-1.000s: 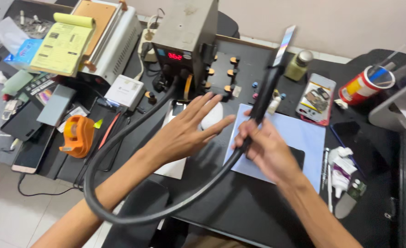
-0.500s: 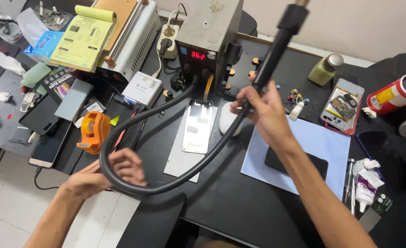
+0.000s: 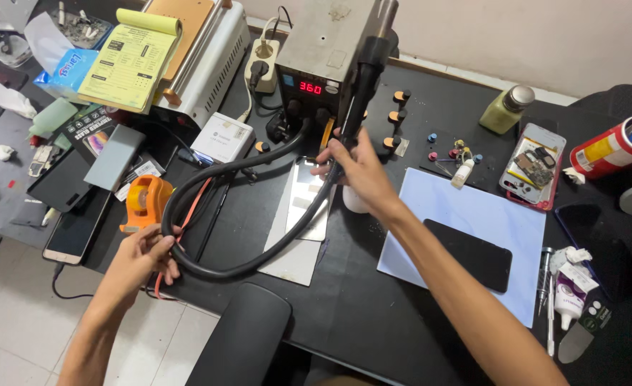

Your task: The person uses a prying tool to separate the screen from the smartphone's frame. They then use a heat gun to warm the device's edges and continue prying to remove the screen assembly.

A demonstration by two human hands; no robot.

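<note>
My right hand [image 3: 359,171] grips the black handle of a hot-air wand [image 3: 364,78], holding it upright in front of the grey rework station [image 3: 323,53] with its red number display. A thick black hose [image 3: 216,264] loops from the station across the black desk. At the desk's near left edge, my left hand [image 3: 144,254] holds the low bend of that hose. A silver phone panel [image 3: 309,200] lies on a metal plate [image 3: 291,254] under the hose.
An orange tape dispenser [image 3: 144,200] sits by my left hand. A black phone [image 3: 469,254] lies on a pale blue mat [image 3: 473,214]. A yellow pad [image 3: 126,57], a white machine [image 3: 208,57], a bottle [image 3: 505,107], a red can [image 3: 605,150] and a chair back [image 3: 241,336] surround the work area.
My right hand has lifted the wand from over the mat up toward the station. My left hand left the phone panel, moved to the desk's left edge and took hold of the hose.
</note>
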